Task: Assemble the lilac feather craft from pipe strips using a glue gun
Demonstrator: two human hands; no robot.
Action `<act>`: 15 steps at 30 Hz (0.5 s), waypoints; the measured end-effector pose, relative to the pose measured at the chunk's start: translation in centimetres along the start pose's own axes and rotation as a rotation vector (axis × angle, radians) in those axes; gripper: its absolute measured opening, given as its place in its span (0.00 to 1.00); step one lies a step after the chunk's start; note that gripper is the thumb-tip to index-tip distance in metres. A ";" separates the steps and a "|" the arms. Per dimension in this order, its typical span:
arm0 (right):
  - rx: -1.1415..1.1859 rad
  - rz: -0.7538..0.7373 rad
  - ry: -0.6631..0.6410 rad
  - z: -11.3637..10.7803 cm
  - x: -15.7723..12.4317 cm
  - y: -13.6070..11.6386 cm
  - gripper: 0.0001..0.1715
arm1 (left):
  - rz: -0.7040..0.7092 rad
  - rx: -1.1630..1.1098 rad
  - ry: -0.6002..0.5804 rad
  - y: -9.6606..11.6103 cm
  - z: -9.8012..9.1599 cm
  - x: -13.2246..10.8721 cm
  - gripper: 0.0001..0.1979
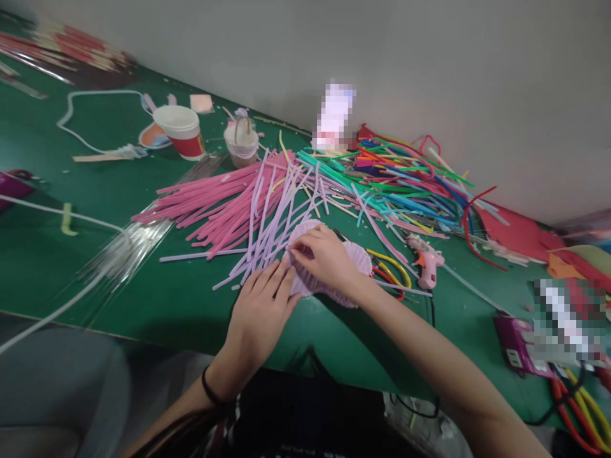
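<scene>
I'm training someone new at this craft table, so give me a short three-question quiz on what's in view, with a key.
1. Multiple choice: what colour is the ribbed piece that the right hand touches? A green; B lilac; C orange.
2. True or false: as the camera sees it, the pink glue gun lies to the right of the paper cup.
3. Fill in the blank: the dark band circles the person's ____ wrist.

Key: 1 B; 2 true; 3 left.
</scene>
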State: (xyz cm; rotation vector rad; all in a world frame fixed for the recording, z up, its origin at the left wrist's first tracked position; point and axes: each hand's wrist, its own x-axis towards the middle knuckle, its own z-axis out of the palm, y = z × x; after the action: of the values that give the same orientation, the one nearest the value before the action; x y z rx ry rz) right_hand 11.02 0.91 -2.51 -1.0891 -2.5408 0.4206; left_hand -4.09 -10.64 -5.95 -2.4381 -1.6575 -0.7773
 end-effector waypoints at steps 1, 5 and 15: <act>0.003 0.003 -0.003 0.0 0.0 0.0 0.07 | -0.002 -0.005 -0.003 0.0 0.0 0.0 0.18; 0.004 0.001 -0.002 0.0 -0.1 0.1 0.07 | -0.002 -0.006 0.006 0.0 -0.1 0.1 0.19; 0.012 0.054 0.193 -2.7 -1.2 -0.5 0.07 | 0.031 0.031 0.005 -0.2 0.0 0.1 0.19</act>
State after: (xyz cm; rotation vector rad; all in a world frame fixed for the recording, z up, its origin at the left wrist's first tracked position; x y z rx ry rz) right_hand 12.61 0.00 -0.15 -1.1374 -2.3429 0.3276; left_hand -4.23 -10.53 -5.91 -2.4323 -1.6138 -0.7471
